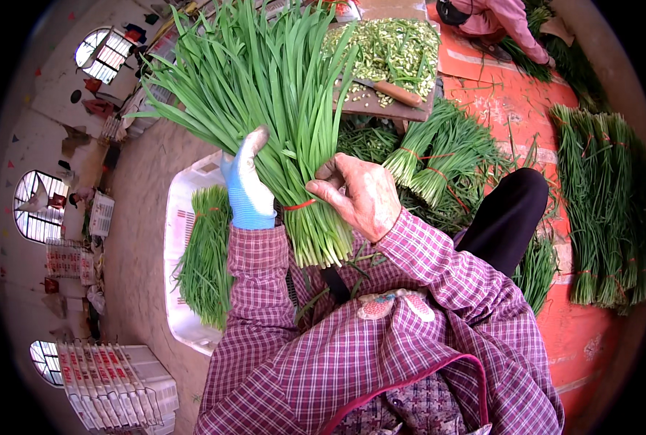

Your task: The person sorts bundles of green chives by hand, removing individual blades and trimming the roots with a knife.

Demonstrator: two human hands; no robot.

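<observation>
A large bunch of garlic chives [294, 138] is held up before me, its leaves fanning to the far left and its pale cut stalk ends towards me. A red band [299, 205] circles its lower stalks. My left hand [250, 181], in a blue and white glove, is closed round the bunch's left side; its thumb lies along the stalks and its other fingers are mostly hidden. My bare right hand [363, 192] grips the right edge of the stalks just above the band, thumb and forefinger bent in a pinch.
Left of my knees, a white crate [175, 254] holds another tied bunch [207, 254]. Beyond, a knife [388, 90] lies on a board heaped with trimmings [388, 47]. Tied bunches [439, 156] lie right, with a tall stack [602, 210] on orange sheeting [482, 109]. Another person [497, 22] works far right.
</observation>
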